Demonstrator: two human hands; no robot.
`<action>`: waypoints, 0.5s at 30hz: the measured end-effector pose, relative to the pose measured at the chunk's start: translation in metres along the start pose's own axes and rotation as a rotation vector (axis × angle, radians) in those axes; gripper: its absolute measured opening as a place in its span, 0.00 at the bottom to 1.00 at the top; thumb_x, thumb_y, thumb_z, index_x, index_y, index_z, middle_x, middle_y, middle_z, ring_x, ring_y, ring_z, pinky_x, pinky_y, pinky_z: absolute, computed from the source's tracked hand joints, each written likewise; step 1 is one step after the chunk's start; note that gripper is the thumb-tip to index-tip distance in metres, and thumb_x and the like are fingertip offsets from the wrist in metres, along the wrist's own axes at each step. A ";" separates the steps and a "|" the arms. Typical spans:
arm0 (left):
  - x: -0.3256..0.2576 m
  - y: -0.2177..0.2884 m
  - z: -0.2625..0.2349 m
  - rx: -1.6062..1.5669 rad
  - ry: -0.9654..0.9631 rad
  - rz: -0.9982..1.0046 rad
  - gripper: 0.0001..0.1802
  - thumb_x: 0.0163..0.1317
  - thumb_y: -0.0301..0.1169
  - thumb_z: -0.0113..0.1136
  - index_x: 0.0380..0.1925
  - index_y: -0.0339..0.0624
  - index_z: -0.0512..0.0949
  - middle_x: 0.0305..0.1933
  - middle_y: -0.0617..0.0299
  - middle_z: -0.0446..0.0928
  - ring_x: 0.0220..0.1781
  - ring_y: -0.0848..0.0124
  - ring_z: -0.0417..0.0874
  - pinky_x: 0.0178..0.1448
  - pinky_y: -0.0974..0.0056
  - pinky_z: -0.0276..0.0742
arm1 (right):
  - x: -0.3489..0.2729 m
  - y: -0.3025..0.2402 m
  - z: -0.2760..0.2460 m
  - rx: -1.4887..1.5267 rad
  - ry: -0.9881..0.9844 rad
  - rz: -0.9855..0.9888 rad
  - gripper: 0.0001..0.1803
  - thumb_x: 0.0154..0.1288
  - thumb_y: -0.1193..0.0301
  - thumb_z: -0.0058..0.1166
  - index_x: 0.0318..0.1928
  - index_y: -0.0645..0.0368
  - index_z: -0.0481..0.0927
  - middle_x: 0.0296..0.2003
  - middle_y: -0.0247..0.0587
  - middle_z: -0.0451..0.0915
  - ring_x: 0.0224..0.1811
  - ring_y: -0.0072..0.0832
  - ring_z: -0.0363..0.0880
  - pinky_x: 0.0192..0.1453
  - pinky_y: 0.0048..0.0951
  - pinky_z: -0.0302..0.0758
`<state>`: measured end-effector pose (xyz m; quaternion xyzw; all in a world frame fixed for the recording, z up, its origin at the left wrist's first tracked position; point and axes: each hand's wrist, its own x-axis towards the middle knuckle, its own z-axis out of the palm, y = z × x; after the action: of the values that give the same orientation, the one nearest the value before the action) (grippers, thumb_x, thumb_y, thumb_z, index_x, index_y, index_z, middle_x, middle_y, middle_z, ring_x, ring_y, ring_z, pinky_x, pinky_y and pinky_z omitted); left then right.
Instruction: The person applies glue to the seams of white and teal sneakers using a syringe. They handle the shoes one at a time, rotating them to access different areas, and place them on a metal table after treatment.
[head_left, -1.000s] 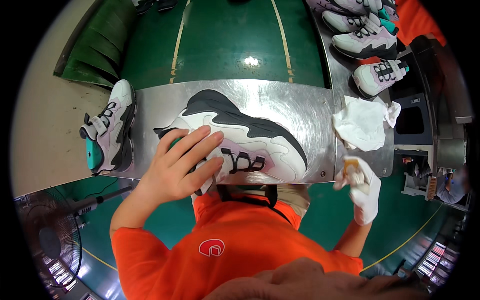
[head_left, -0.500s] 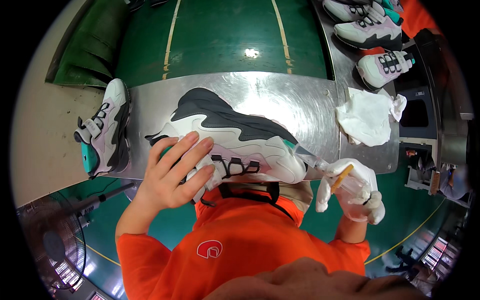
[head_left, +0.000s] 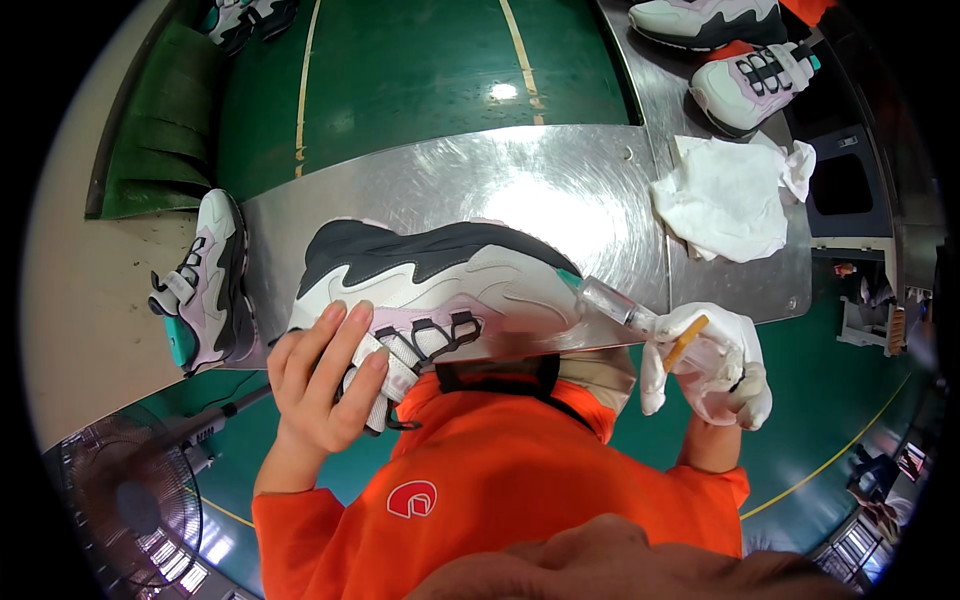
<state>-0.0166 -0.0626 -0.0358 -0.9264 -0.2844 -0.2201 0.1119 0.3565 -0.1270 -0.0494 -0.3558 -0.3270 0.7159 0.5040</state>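
A white, pale-pink and black sneaker (head_left: 440, 285) lies tilted on its side in front of me, black sole facing away and straps toward me. My left hand (head_left: 322, 375), bare, grips it around the ankle end and strap, fingers over the upper. In a white glove, my right hand (head_left: 712, 365) is closed around a clear syringe (head_left: 612, 303) with a green tip. That tip meets the shoe's toe end near the sole edge; exact contact is hard to make out. A tan, stick-like piece (head_left: 686, 342) shows at the gloved fingers.
A metal worktop (head_left: 540, 180) borders a green conveyor belt (head_left: 420, 70). Another sneaker (head_left: 205, 280) stands at the left, more (head_left: 755, 85) at the far right. A crumpled white cloth (head_left: 725, 195) lies on the right. A fan (head_left: 135, 505) stands at lower left.
The sneaker has shifted left and rolled slightly, with my left hand still on it. The syringe tip stays near its toe. The whole view has shifted, and shoes now show at the belt's far left.
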 end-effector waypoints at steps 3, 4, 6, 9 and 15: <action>-0.004 0.015 -0.003 0.063 -0.008 -0.043 0.12 0.64 0.28 0.58 0.48 0.46 0.74 0.54 0.48 0.82 0.54 0.55 0.82 0.48 0.61 0.70 | -0.002 0.013 -0.004 0.066 -0.005 -0.081 0.63 0.23 0.39 0.76 0.51 0.81 0.72 0.30 0.57 0.80 0.21 0.43 0.81 0.36 0.35 0.79; -0.004 0.020 -0.002 0.075 0.000 -0.060 0.12 0.65 0.29 0.58 0.48 0.47 0.74 0.54 0.48 0.82 0.54 0.55 0.82 0.48 0.61 0.69 | -0.002 0.020 -0.006 0.098 -0.025 -0.136 0.63 0.23 0.39 0.76 0.51 0.82 0.72 0.31 0.58 0.80 0.20 0.43 0.80 0.35 0.35 0.79; -0.008 0.027 0.000 0.105 0.012 -0.083 0.13 0.66 0.30 0.57 0.51 0.47 0.73 0.53 0.48 0.82 0.54 0.56 0.82 0.48 0.61 0.69 | -0.006 0.027 -0.007 0.123 -0.006 -0.177 0.63 0.23 0.38 0.75 0.51 0.82 0.71 0.33 0.60 0.80 0.19 0.42 0.79 0.35 0.35 0.79; -0.009 0.037 -0.001 0.135 0.026 -0.106 0.14 0.66 0.30 0.57 0.51 0.47 0.73 0.53 0.49 0.83 0.54 0.56 0.82 0.48 0.61 0.69 | -0.016 0.028 -0.004 0.115 0.070 -0.125 0.63 0.23 0.39 0.74 0.51 0.83 0.71 0.34 0.60 0.80 0.17 0.42 0.78 0.35 0.36 0.80; -0.015 0.047 0.002 0.157 0.031 -0.125 0.15 0.66 0.29 0.57 0.53 0.48 0.73 0.55 0.49 0.82 0.55 0.57 0.81 0.49 0.60 0.67 | -0.028 0.040 0.007 0.196 0.109 -0.171 0.62 0.26 0.43 0.75 0.54 0.84 0.69 0.35 0.61 0.81 0.22 0.43 0.79 0.29 0.34 0.78</action>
<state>-0.0001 -0.1070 -0.0485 -0.8918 -0.3563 -0.2178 0.1744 0.3375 -0.1656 -0.0734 -0.3141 -0.2568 0.6784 0.6125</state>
